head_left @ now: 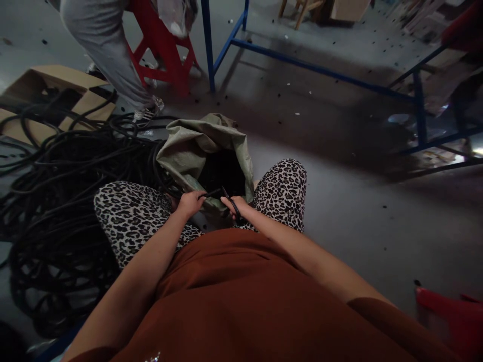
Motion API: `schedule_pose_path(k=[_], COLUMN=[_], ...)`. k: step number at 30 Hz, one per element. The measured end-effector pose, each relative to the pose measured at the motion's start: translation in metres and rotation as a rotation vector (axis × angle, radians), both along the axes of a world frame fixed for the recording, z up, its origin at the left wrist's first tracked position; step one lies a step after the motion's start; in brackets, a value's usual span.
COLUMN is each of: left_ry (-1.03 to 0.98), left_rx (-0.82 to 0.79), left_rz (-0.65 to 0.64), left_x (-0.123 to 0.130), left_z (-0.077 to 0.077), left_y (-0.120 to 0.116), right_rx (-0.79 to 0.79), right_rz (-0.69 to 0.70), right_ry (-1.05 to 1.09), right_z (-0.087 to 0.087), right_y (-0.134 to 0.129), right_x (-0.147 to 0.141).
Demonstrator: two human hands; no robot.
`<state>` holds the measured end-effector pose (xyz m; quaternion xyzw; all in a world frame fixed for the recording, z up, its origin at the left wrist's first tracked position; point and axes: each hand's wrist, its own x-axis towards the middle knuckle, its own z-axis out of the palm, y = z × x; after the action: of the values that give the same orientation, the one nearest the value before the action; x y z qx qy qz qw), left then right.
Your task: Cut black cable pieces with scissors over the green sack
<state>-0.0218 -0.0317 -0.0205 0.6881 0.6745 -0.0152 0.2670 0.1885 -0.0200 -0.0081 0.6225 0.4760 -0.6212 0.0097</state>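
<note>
My left hand [191,203] is closed around a length of black rubber cord [211,193], whose end points to the right over a sack. In my right hand [237,205] is a pair of scissors [236,208] with black handles, blades pointing up and left near the cord's end. Between my knees stands the greenish woven sack [188,146], its mouth gaping and its inside dark; what lies within is hard to make out. A large tangle of black cord [56,201] lies on the floor to my left.
An open cardboard box [56,78] with dark contents sits behind the cord pile. A person in grey trousers [105,45] stands near a red stool [162,50]. Ahead is a blue metal frame [287,59]. Small dark and white scraps dot the floor. Something red [449,311] stands at lower right.
</note>
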Motion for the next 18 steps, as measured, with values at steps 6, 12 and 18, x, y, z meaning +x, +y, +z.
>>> schedule_pose_path(k=[6, 12, 18], left_ry=[-0.059, -0.100, -0.116], left_rx=[0.064, 0.056, 0.033], left_rz=[0.107, 0.074, 0.056], left_x=[-0.002, 0.000, 0.002], left_z=[0.001, 0.001, 0.004], left_y=[0.001, 0.001, 0.000], right_rx=[-0.102, -0.110, -0.096], right_rz=[0.010, 0.035, 0.043], right_ry=[0.136, 0.168, 0.182], right_z=[0.004, 0.012, 0.008], right_y=[-0.004, -0.005, -0.006], right_x=[-0.004, -0.005, -0.004])
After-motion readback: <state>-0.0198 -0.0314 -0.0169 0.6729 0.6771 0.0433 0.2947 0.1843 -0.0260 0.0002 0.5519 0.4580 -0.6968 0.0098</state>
